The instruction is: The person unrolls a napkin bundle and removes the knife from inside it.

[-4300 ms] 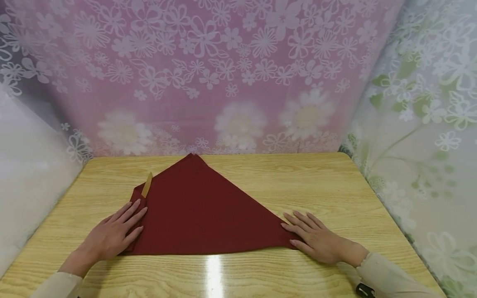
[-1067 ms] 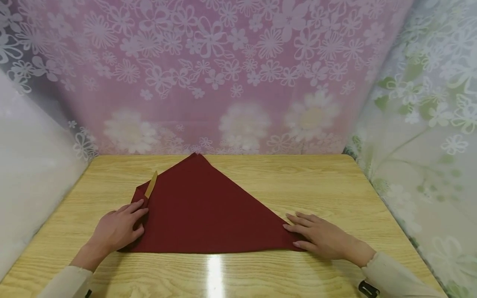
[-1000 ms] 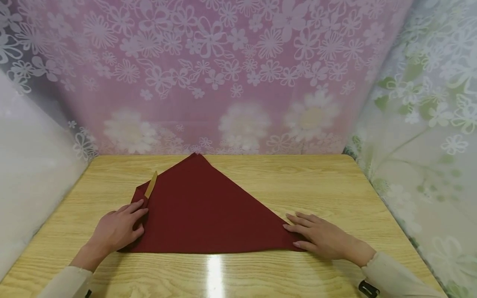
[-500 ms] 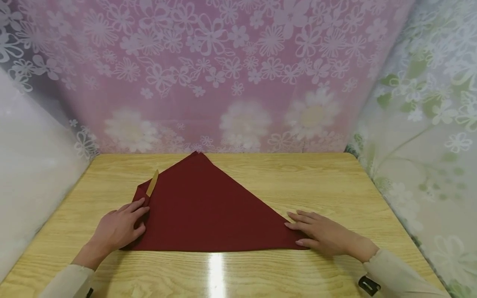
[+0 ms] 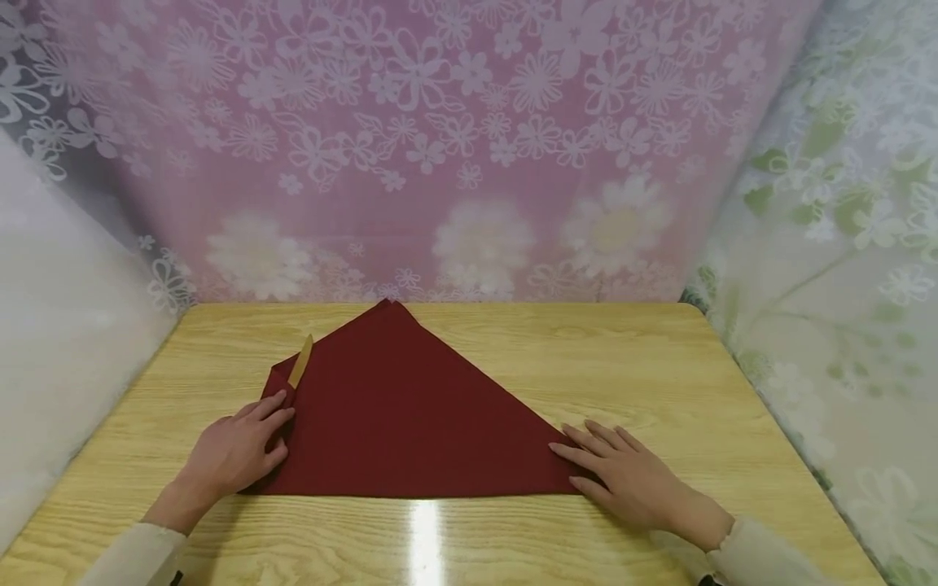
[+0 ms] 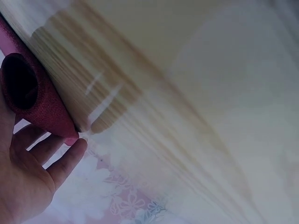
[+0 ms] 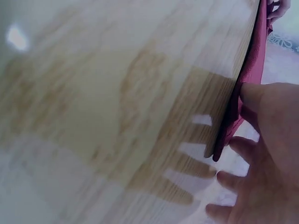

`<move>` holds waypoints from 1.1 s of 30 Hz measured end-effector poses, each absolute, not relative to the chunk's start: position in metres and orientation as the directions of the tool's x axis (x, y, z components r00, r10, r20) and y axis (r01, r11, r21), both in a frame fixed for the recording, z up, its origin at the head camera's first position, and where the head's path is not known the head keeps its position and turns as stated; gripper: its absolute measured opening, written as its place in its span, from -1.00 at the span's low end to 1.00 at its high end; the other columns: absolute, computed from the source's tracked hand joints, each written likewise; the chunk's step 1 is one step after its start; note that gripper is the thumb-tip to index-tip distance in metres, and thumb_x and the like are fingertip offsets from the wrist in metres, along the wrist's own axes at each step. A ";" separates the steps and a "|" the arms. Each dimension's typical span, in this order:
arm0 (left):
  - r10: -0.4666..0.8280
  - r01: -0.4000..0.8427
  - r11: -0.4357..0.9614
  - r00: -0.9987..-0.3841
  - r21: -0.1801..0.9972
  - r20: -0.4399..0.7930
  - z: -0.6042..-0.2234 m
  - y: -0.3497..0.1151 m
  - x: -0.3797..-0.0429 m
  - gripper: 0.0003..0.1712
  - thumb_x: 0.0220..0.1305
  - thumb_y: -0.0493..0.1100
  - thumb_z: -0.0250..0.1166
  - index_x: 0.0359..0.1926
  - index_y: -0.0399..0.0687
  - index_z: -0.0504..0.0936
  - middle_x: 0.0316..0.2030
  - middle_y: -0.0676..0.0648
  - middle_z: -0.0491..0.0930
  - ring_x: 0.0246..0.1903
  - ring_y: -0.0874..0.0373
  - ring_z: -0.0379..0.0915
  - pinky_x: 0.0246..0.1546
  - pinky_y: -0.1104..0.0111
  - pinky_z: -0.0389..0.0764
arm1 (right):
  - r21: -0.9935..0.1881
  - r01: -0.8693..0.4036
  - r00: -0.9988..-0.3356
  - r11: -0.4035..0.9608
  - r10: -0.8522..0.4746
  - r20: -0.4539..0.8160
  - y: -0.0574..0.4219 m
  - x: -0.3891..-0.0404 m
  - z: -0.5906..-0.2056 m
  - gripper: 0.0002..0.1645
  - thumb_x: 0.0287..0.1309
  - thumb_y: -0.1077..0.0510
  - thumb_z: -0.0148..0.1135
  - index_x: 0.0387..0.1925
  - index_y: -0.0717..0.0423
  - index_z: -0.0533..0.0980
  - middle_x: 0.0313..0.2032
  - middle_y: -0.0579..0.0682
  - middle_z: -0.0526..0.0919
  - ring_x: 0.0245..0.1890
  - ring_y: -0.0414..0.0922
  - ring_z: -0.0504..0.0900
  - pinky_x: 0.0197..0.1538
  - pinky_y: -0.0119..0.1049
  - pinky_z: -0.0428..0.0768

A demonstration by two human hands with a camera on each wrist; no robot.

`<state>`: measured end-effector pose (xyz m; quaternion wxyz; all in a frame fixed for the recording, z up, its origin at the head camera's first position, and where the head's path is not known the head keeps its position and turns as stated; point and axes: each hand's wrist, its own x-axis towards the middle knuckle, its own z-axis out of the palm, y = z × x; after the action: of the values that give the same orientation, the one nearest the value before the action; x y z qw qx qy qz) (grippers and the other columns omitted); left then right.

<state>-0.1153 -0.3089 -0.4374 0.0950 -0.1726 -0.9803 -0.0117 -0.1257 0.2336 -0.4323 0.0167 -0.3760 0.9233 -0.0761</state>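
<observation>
A dark red cloth point(image 5: 410, 407), folded to a broad triangle, lies on the wooden table point(image 5: 630, 366). Its left edge is rolled, and a gold-coloured knife blade point(image 5: 300, 362) sticks out of the roll's far end. My left hand point(image 5: 233, 452) holds the roll, fingers bent over it and thumb low by its right side. In the left wrist view, the roll's near end point(image 6: 46, 102) shows as a dark hollow tube beside the fingers. My right hand point(image 5: 633, 480) rests with spread, straight fingers on the cloth's right corner. The knife's handle is hidden.
A pink flowered curtain point(image 5: 469, 163) hangs along the table's back edge, just behind the cloth's far tip. A pale, leaf-patterned sheet point(image 5: 828, 325) stands on the right, and a whitish sheet point(image 5: 73, 325) on the left.
Since the oldest frame, my left fingers have gone from flat to bent over the roll. In the last half second, my right hand has shifted slightly left and spread its fingers.
</observation>
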 end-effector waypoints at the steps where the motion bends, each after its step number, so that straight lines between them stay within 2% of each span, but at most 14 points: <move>1: 0.340 0.344 0.939 -0.921 -0.012 0.189 -0.437 -0.308 -0.115 -0.53 0.12 -0.11 0.28 0.07 -0.18 0.62 0.19 -0.26 0.43 0.06 -0.18 0.45 -0.27 -0.02 0.57 | -0.147 -0.687 -0.722 0.712 -0.691 0.027 0.234 -0.125 -0.434 -0.45 0.40 -0.15 -0.05 0.37 -0.23 0.31 0.40 -0.03 0.21 0.34 0.18 0.19 0.18 0.30 0.23; 6: 0.343 0.344 0.938 -0.917 -0.028 0.206 -0.435 -0.308 -0.117 -0.53 0.12 -0.12 0.28 0.06 -0.20 0.62 0.18 -0.26 0.44 0.06 -0.18 0.45 -0.25 -0.03 0.57 | -0.139 -0.685 -0.723 0.715 -0.690 0.014 0.238 -0.127 -0.435 -0.43 0.41 -0.18 -0.09 0.39 -0.27 0.27 0.41 -0.02 0.17 0.36 0.20 0.14 0.20 0.31 0.18; 13: 0.325 0.328 0.944 -0.925 -0.017 0.197 -0.435 -0.305 -0.117 -0.52 0.11 -0.11 0.28 0.06 -0.19 0.63 0.18 -0.25 0.44 0.04 -0.17 0.47 -0.29 -0.01 0.57 | -0.122 -0.706 -0.708 0.698 -0.703 0.068 0.249 -0.138 -0.442 -0.44 0.39 -0.13 -0.02 0.37 -0.23 0.31 0.37 0.22 0.19 0.29 0.32 0.19 0.15 0.33 0.22; 18: 0.320 0.324 0.946 -0.928 -0.011 0.193 -0.435 -0.305 -0.116 -0.52 0.11 -0.11 0.28 0.07 -0.18 0.62 0.18 -0.25 0.45 0.04 -0.17 0.48 -0.32 0.01 0.58 | -0.180 -0.687 -0.722 0.704 -0.690 0.058 0.254 -0.141 -0.453 -0.43 0.41 -0.15 -0.06 0.40 -0.29 0.25 0.40 0.18 0.14 0.32 0.32 0.15 0.15 0.34 0.17; 27: 0.312 0.320 0.947 -0.929 0.010 0.201 -0.437 -0.306 -0.116 -0.52 0.12 -0.13 0.27 0.08 -0.18 0.62 0.19 -0.24 0.44 0.03 -0.17 0.48 -0.34 0.03 0.59 | -0.217 -0.674 -0.730 0.706 -0.681 0.056 0.248 -0.135 -0.442 -0.45 0.40 -0.08 -0.01 0.37 -0.14 0.32 0.38 0.24 0.16 0.31 0.35 0.14 0.15 0.38 0.17; 33: 0.298 0.307 0.951 -0.937 0.028 0.181 -0.437 -0.306 -0.115 -0.52 0.12 -0.12 0.28 0.09 -0.16 0.61 0.20 -0.23 0.44 0.03 -0.16 0.48 -0.34 0.03 0.59 | -0.229 -0.645 -0.749 0.729 -0.663 0.001 0.245 -0.134 -0.439 -0.44 0.42 -0.11 -0.06 0.39 -0.15 0.30 0.40 0.20 0.13 0.35 0.31 0.09 0.19 0.36 0.14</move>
<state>-0.1146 -0.3061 -0.4373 0.0879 -0.1537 -0.9838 -0.0279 -0.1339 0.2446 -0.4390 0.0402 -0.3521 0.9289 -0.1078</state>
